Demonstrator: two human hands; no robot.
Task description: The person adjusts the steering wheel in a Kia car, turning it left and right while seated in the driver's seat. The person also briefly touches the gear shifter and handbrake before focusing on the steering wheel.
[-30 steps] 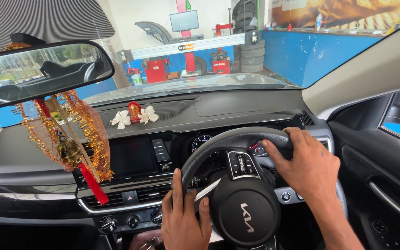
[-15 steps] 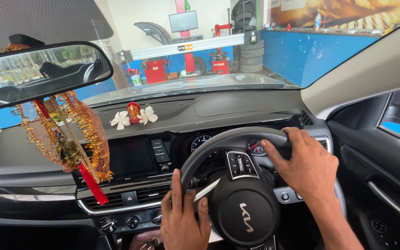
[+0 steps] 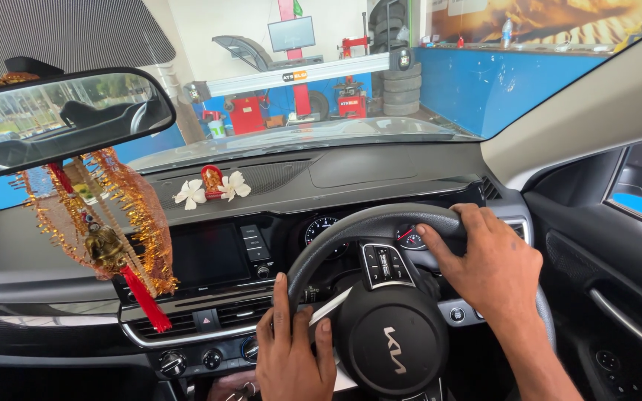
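Right hand (image 3: 495, 271) grips the steering wheel (image 3: 365, 223) rim up top; left hand (image 3: 291, 353) rests flat, fingers open, low on it. That loose left could slip off mid-turn.

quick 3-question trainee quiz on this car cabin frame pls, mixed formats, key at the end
1. True or false: the right hand grips the top right of the steering wheel rim.
2. Where does the left hand rest? A) on the rear-view mirror B) at the lower left of the wheel rim C) on the door handle
3. Fill in: the small red figurine on the dashboard sits between two white ____.

Key:
1. True.
2. B: its fingers point up along the rim, next to the centre console.
3. Flowers.
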